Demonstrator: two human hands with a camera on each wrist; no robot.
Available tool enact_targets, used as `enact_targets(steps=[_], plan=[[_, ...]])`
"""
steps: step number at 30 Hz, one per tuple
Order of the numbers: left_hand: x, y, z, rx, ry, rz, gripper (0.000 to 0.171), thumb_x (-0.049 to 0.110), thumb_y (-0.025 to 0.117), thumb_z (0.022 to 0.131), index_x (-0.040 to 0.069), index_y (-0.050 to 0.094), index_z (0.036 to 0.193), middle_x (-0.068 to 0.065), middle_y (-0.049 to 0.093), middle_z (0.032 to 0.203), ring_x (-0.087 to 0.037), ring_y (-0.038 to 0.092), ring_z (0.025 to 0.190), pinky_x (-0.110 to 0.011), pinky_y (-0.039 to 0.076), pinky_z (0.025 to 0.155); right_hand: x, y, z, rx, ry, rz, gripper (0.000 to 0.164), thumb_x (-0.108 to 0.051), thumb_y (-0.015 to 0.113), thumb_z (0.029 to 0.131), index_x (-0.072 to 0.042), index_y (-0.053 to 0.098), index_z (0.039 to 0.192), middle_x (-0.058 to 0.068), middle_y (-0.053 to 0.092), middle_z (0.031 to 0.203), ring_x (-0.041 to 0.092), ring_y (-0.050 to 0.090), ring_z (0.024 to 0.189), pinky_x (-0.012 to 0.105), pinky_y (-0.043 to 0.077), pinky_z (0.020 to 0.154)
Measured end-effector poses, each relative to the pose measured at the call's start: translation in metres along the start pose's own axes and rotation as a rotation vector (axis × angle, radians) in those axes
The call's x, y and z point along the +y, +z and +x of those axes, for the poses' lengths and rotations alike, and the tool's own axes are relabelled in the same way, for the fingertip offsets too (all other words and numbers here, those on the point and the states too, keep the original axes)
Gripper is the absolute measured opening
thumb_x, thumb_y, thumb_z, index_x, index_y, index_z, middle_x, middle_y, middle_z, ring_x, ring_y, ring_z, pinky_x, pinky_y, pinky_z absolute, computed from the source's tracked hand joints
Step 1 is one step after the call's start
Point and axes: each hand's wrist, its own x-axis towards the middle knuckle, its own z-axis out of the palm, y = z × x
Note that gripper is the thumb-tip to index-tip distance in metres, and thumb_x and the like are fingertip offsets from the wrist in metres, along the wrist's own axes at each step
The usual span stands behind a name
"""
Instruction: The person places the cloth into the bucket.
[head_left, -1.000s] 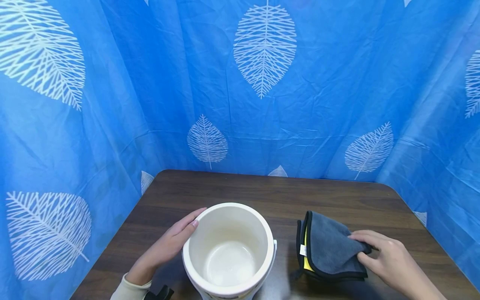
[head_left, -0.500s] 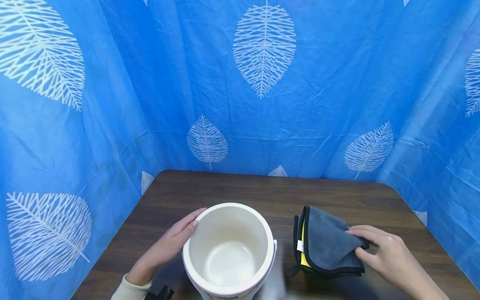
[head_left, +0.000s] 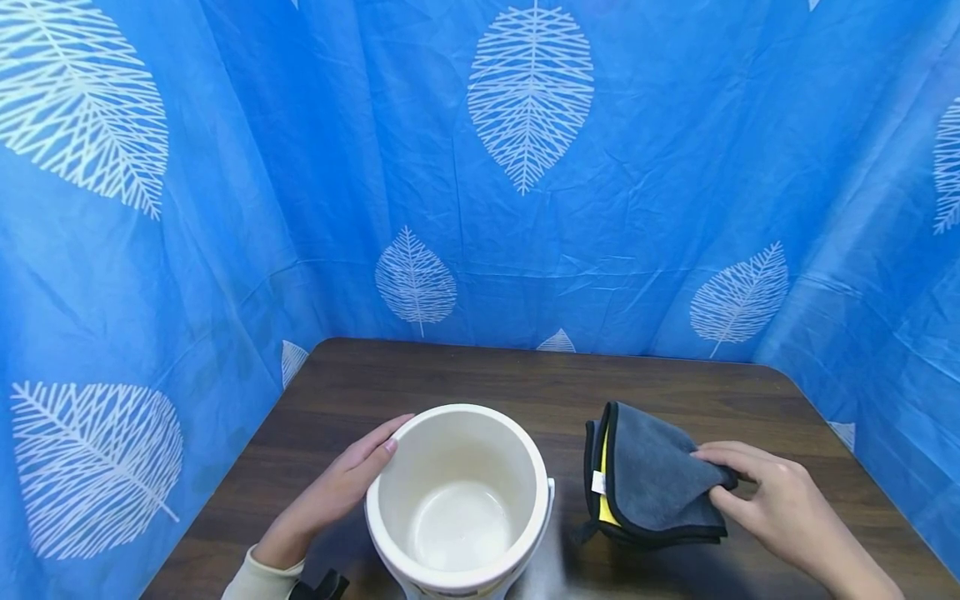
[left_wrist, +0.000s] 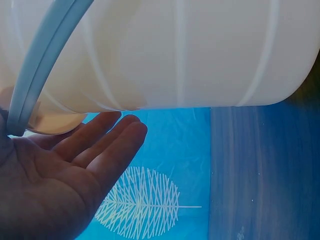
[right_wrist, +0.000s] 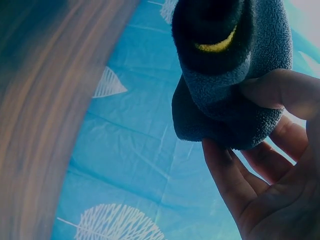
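Observation:
A white bucket (head_left: 382, 533) stands upright on the dark wooden table (head_left: 375, 371), its mouth facing up. My left hand (head_left: 341, 483) rests against the bucket's left side at the rim. In the left wrist view its fingers (left_wrist: 107, 160) lie nearly straight along the bucket's wall (left_wrist: 150, 55); the thumb is hidden there. To the right, my right hand (head_left: 772, 500) pinches the near right corner of a folded grey cloth (head_left: 660, 475) with black edging, a yellow inner side and a white tag. The right wrist view shows the thumb and fingers (right_wrist: 225, 175) on opposite sides of the cloth (right_wrist: 215, 95).
Along the bucket's right side hangs its pale handle (head_left: 550, 500). A blue curtain (head_left: 637, 167) with white leaf prints surrounds the table's back and sides. A dark strap (head_left: 322, 586) sits at the left wrist.
The right hand has carried the cloth slightly upward in the head view and a little to the left, with its grip kept. Bucket and left hand stay in place.

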Motion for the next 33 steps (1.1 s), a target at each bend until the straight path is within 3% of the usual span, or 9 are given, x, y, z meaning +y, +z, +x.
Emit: enact_targets(steps=[6,15,28,33], plan=[[-0.001,0.0,0.001,0.011,-0.026,-0.003,0.055,0.027,0.036,0.112,-0.004,0.029,0.156,-0.026,0.035,0.158,-0.043,0.041,0.141,-0.032,0.043,0.107,-0.002,-0.003,0.004,0.009,-0.015,0.007,0.045,0.005,0.086,0.067,-0.017,0.078,0.105,0.005,0.074,0.108,0.002,0.066,0.091,0.004,0.044,0.066],[-0.002,0.0,0.001,0.018,-0.03,0.006,0.055,0.029,0.036,0.112,-0.003,0.029,0.157,-0.025,0.035,0.158,-0.044,0.04,0.141,-0.039,0.043,0.108,-0.006,-0.006,0.009,0.001,0.01,0.015,0.043,0.003,0.085,0.069,-0.018,0.078,0.106,0.005,0.074,0.109,0.001,0.065,0.094,0.004,0.045,0.068],[-0.004,0.0,0.0,0.016,-0.017,-0.011,0.054,0.027,0.036,0.113,-0.004,0.03,0.156,-0.026,0.037,0.156,-0.043,0.043,0.139,-0.034,0.045,0.105,-0.014,-0.007,0.016,0.015,-0.02,0.041,0.045,0.005,0.084,0.07,-0.021,0.078,0.107,0.005,0.074,0.11,-0.003,0.064,0.096,0.005,0.045,0.067],[-0.002,0.0,0.0,0.016,0.005,0.001,0.054,0.025,0.036,0.112,-0.006,0.029,0.155,-0.027,0.037,0.156,-0.045,0.043,0.138,-0.037,0.046,0.105,-0.017,-0.008,0.02,0.013,-0.018,0.052,0.045,0.005,0.083,0.071,-0.022,0.078,0.107,0.004,0.074,0.11,-0.003,0.063,0.097,0.007,0.045,0.064]])
